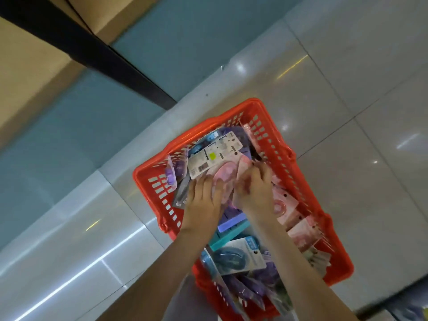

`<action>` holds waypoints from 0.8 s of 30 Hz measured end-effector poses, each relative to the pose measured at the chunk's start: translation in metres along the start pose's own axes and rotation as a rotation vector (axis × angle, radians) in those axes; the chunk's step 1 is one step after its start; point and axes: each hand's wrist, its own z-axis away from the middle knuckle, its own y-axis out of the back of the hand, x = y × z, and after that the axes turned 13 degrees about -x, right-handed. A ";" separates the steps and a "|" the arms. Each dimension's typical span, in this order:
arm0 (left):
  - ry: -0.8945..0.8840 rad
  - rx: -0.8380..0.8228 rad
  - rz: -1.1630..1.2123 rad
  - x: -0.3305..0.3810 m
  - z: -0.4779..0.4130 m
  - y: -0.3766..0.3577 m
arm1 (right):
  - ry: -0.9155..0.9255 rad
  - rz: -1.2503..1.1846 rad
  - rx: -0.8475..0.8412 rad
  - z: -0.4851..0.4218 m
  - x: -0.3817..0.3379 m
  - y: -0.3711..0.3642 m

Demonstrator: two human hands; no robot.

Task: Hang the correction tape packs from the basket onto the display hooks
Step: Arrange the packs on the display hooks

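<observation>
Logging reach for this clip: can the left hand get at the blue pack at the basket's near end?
Probably yes: the blue pack lies on top, nothing covering it; but the left hand must first let go of the pink pack.

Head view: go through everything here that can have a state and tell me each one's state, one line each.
basket: upright on the floor, filled with packs
pink pack: held between both hands, still over the basket
white pack: lying printed back up on the pile
blue pack: lying face up on the pile
left hand: holds the pink pack
right hand: pinches the pink pack
</observation>
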 end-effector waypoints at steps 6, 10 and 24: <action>0.046 0.001 0.092 0.011 -0.015 0.023 | 0.051 0.049 -0.087 0.039 0.029 0.017; 0.109 -0.182 0.059 0.032 -0.033 0.030 | 0.021 0.104 -0.075 0.061 0.040 0.020; 0.036 -0.290 0.294 0.028 0.058 0.104 | -0.039 -0.449 0.118 0.150 -0.035 0.083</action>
